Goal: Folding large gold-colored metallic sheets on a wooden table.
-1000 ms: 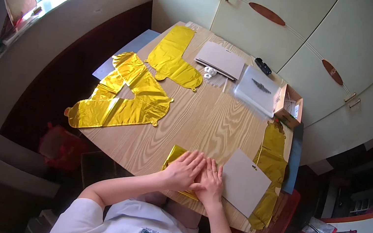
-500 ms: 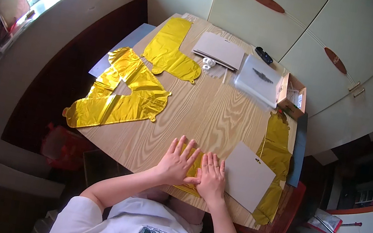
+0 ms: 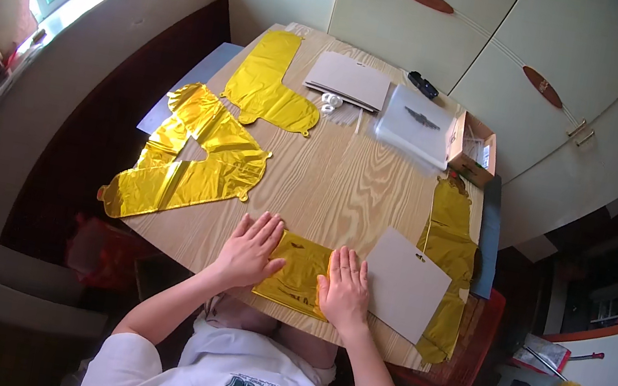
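Note:
A gold foil balloon [image 3: 295, 272], folded into a flat rectangle, lies at the table's near edge. My left hand [image 3: 250, 253] rests flat on its left edge, fingers stretched out. On the right edge lies my right hand [image 3: 345, 290], also flat with fingers extended and close together. Just right of that hand is a grey-white card [image 3: 406, 286] with a hanging hole, partly covering another gold foil balloon [image 3: 449, 251]. Farther left, two flat gold foil balloons are spread out: a zigzag-shaped one [image 3: 226, 170] and an L-shaped one [image 3: 266, 82].
At the back of the table [image 3: 326, 188] are a stack of cards [image 3: 348, 80], white ribbon rolls [image 3: 330, 103], clear plastic bags [image 3: 410, 132], a black object [image 3: 423, 85] and an open box [image 3: 472, 149]. A red crate [image 3: 488, 340] stands beyond the right edge.
My left hand has slid left across the folded foil balloon, away from my right hand, uncovering its middle. The whole view has shifted slightly.

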Tool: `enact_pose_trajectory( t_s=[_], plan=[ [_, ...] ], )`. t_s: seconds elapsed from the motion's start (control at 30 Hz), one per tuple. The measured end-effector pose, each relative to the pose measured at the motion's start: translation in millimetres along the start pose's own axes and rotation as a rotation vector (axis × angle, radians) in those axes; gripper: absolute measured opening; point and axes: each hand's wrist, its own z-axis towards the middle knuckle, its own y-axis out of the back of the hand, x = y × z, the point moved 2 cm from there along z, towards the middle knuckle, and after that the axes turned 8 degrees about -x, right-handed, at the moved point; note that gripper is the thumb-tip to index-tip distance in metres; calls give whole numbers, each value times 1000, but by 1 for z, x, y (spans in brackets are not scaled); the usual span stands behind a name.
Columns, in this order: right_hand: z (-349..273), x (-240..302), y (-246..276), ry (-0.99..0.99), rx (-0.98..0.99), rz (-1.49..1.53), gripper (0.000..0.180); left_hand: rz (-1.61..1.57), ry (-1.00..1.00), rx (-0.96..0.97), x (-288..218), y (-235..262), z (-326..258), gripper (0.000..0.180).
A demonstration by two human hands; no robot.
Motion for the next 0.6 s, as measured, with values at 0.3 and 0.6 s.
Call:
enact_pose_trajectory(
  t_s=[0.3, 0.6],
  plan=[
    [1, 3, 4, 12, 6, -34, 52, -86, 25, -79, 1, 14, -4, 66],
    [0, -2, -1, 22, 40, -12, 56, -234, -156, -51, -80, 6, 3, 89]
  ],
)
